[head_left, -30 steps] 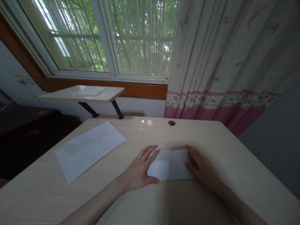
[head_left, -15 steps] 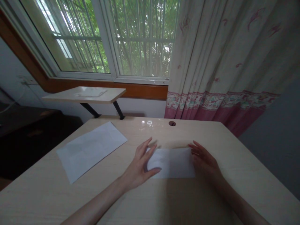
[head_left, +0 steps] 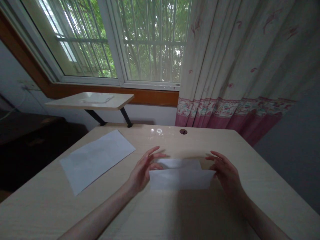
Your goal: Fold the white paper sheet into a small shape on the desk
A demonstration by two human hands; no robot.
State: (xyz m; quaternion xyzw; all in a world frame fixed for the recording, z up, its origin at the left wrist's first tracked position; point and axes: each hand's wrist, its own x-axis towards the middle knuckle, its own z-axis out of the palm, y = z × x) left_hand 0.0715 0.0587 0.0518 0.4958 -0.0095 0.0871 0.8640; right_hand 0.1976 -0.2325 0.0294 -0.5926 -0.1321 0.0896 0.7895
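Observation:
Between my hands is a small white paper point(head_left: 181, 180), its near flap raised off a part that lies on the desk behind it. My left hand point(head_left: 145, 168) is at the flap's left corner, with the upper fingers spread and the lower ones at the paper's edge. At the right corner, my right hand point(head_left: 226, 171) pinches the flap between thumb and a finger, its other fingers stretched toward the left. The left thumb is mostly hidden. A larger white sheet point(head_left: 97, 160) lies flat on the desk, left of my left hand.
The pale wooden desk point(head_left: 140, 213) has a round cable hole point(head_left: 183, 132) near its back edge. A raised shelf point(head_left: 120, 101) at the back left holds a flat white item point(head_left: 97, 97). Behind stand a window and a patterned curtain point(head_left: 225, 66).
The near flap of the small paper has come up from the flat paper. My left hand has shifted left, my right hand slightly right, each now at a flap corner.

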